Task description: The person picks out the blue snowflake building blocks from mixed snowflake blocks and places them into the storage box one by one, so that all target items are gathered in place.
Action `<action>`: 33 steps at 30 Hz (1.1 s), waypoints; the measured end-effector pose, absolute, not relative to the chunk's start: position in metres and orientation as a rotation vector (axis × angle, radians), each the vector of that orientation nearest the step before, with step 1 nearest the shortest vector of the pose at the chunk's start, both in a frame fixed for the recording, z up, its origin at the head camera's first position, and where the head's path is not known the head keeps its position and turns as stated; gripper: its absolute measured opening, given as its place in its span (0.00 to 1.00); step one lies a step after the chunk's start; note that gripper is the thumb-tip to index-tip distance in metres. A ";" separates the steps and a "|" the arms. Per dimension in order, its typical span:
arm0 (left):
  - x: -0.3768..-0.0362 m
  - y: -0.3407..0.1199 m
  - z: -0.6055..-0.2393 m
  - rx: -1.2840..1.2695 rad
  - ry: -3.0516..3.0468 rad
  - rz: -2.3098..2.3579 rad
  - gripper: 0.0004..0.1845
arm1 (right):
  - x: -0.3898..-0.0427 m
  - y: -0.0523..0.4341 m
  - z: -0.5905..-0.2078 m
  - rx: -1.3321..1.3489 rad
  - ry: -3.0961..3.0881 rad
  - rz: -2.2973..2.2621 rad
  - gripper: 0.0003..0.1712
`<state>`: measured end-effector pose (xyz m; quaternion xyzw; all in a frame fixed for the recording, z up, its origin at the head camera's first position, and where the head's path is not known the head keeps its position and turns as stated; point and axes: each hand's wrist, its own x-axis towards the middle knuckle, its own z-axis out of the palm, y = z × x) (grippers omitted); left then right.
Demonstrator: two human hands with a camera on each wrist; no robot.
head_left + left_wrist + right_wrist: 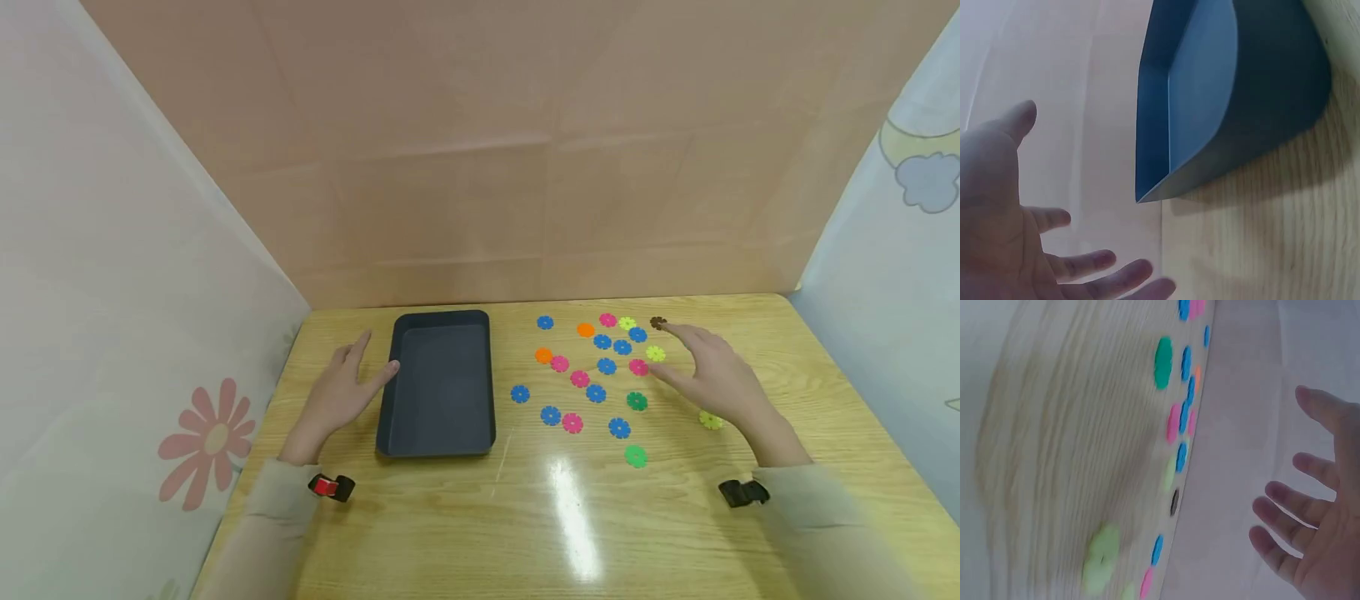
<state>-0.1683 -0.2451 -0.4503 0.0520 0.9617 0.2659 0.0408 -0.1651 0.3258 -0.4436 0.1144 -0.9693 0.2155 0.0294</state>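
Beside the dark grey rectangular tray (442, 392), my left hand (341, 396) hovers with spread fingers. The left wrist view has a gap between that hand (997, 206) and the tray wall (1272, 75). My right hand (720, 379) hovers over the right side of the scattered notched plastic discs, holding nothing. A brown disc (657, 322) and a pink disc (638, 367) appear near its fingertips in the head view. From the right wrist, the hand (1329, 519) is raised off the table, fingers apart. Partly beneath it lies a yellow-green disc (710, 420).
Several blue, pink, orange, yellow and green discs lie flat right of the tray, among them a blue disc (520, 394) and a light green disc (636, 456). A beige sheet (480, 167) closes off the table's (465, 533) far edge. Patterned white sheets flank both sides.
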 end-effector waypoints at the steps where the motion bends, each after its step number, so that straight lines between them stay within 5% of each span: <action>1: -0.169 -0.245 -0.452 0.146 2.933 0.838 0.52 | -0.165 0.320 -0.443 0.365 -2.991 0.700 0.48; 21: -0.174 -0.246 -0.477 -0.029 2.430 1.396 0.48 | -0.180 0.186 -0.469 0.703 -3.084 0.858 0.34; 33: -0.178 -0.245 -0.484 -0.023 2.328 1.500 0.41 | -0.190 0.144 -0.491 0.791 -3.147 0.758 0.29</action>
